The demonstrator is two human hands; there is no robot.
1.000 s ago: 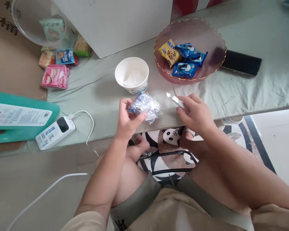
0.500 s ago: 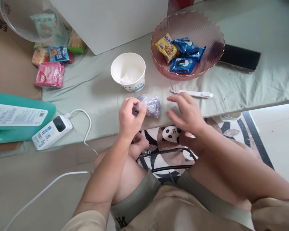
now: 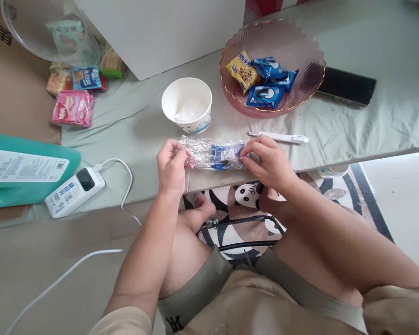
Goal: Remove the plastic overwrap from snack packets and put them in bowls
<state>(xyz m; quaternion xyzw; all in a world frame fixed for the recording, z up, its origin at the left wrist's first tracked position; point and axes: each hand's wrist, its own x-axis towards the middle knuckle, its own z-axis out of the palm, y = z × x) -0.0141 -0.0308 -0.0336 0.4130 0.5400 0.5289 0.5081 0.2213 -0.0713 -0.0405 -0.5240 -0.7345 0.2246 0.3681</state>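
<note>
Stretched between my hands is a crinkled sheet of clear plastic wrap [image 3: 200,151], just above the table's front edge. A blue snack packet [image 3: 221,157] shows in the wrap's right part. My left hand [image 3: 171,165] pinches the wrap's left end, where some red shows through. My right hand [image 3: 267,158] has its thumb and fingers closed on the right end, at the packet's side. Right behind the wrap stands a white paper cup [image 3: 204,122] with crumpled clear plastic [image 3: 190,110] inside. A white utility knife [image 3: 282,137] lies behind my right hand.
A pink scalloped bowl [image 3: 309,51] holds blue and yellow snack packets, with a black phone [image 3: 351,87] beside it. At left are a white power bank [image 3: 75,193] with a cable, a green jug [image 3: 28,174] and a pink packet [image 3: 73,108]. A white box [image 3: 167,32] stands behind.
The bundled wrap has been pulled out lengthwise, showing the blue packet. My left hand moved left with one end; my right hand came in from the side and took hold of the other.
</note>
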